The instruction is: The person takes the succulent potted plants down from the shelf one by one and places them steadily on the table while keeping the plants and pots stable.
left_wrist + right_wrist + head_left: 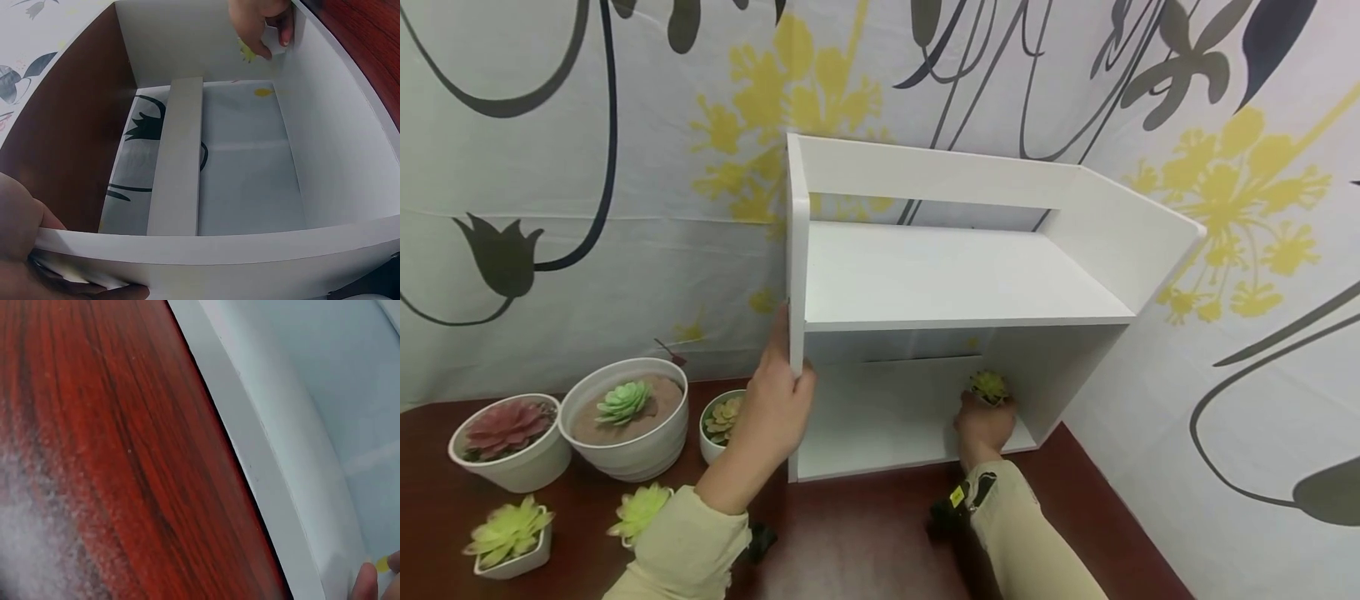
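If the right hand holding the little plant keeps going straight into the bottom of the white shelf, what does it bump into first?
Probably the white shelf unit's back. The right hand grips a small yellow-green succulent in a white pot inside the lower compartment, with nothing visible beyond it. Depth is hard to judge.

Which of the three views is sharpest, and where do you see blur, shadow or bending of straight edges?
Head view: sharpest, evenly lit, the lower compartment of the shelf in soft shadow. Left wrist view: the shelf's front edge bows, and the left hand is dark and blurred. Right wrist view: the table smears to a pale blur at lower left.
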{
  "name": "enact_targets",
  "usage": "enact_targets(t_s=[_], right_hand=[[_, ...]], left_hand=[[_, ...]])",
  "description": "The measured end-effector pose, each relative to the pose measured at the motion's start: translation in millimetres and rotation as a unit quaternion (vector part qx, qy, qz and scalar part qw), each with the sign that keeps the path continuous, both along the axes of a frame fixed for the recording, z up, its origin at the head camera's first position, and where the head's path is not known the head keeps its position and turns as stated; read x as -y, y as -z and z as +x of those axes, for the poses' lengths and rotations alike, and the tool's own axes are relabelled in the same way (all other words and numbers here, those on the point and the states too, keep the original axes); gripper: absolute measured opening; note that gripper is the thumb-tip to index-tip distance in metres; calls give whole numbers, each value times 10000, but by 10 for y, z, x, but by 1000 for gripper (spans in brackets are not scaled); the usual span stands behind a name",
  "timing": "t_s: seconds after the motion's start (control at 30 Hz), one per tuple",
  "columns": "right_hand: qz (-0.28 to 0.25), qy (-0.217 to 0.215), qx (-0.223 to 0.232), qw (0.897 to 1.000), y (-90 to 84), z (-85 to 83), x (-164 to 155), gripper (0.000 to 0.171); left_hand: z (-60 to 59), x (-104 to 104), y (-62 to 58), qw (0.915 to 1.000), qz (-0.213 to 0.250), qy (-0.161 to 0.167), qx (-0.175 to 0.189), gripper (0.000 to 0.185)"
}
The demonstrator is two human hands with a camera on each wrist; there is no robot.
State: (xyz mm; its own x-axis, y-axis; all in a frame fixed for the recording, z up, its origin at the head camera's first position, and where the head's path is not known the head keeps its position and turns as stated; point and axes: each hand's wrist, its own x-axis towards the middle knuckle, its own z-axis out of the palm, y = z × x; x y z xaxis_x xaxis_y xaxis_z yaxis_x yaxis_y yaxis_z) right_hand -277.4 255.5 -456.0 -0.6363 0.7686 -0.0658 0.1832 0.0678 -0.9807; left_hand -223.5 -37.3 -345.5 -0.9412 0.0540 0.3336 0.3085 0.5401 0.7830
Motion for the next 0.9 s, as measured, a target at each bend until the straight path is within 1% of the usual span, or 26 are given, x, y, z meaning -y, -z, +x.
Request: enact_targets(t_s=[0.13, 0.23, 0.37, 0.47, 0.57, 0.63, 0.77, 0.9], right_hand=[[-99, 28, 21, 9999, -4, 14, -3, 80], [-56, 0, 44, 10000, -19, 28, -1, 84], [165, -19, 138, 9998, -33, 38, 4, 88], [333, -63, 230, 9992, -19, 37, -6, 86], [418, -114, 216, 9988, -7, 49, -11, 85], [431, -176, 153, 9988, 0, 67, -3, 85], [450, -417, -82, 9981, -2, 140, 40, 86], [515, -694, -89, 9962, -6, 239, 111, 84]], left_hand=[[-4, -3, 9, 10000, 4, -11, -13, 74], [-7, -10, 17, 10000, 23, -8, -7, 73], [-5, -20, 22, 10000, 91, 16, -34, 72], [-3, -24, 25, 9999, 142, 20, -36, 72], [1, -25, 24, 9998, 185, 59, 32, 72], [5, -24, 23, 9998, 192, 70, 77, 72], [7, -19, 22, 9998, 188, 81, 35, 72], [7, -14, 20, 9998, 182, 66, -12, 72]])
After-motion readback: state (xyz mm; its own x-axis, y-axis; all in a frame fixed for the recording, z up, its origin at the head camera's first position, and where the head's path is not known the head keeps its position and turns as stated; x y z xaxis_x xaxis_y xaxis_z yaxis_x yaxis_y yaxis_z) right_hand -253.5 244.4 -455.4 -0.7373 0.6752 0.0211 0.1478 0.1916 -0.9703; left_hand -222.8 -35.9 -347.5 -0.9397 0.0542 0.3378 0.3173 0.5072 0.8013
